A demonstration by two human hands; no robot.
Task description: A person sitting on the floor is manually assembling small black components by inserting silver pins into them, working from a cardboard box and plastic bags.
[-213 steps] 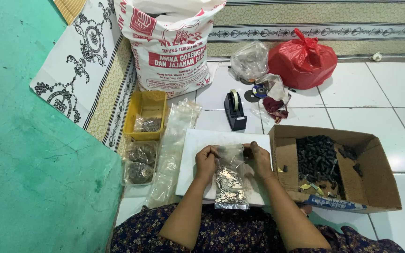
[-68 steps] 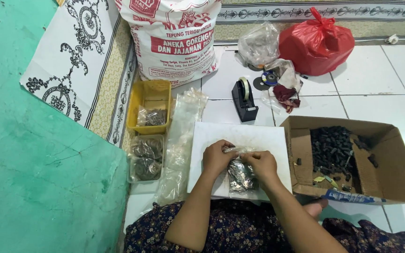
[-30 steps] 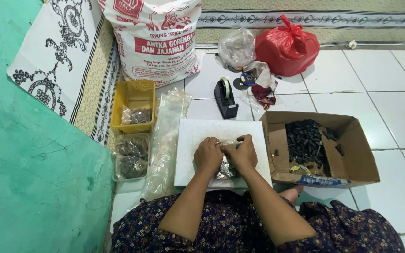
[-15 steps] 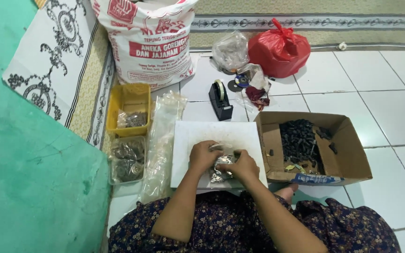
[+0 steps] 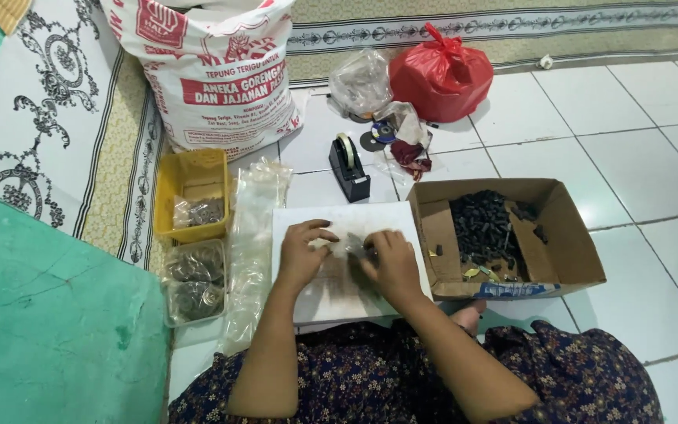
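Pressing a small clear packet [image 5: 348,243] on the white board [image 5: 308,302]: left hand [image 5: 301,253] and right hand [image 5: 392,261] both pinch it. Filled packets sit in yellow tray [image 5: 191,179]; cardboard box [image 5: 566,243] holds more dark parts.

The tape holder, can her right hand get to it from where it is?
Probably yes. The black tape dispenser stands just beyond the white board where the right hand rests, with bare tile between and nothing blocking. That hand is busy with a small packet, though.

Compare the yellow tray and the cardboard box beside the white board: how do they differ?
The yellow tray lies left of the white board, the cardboard box right. The tray is smaller, holding a small clear packet; the box is larger, flaps open, holding loose black pieces. Both are open-topped, on the tiled floor.
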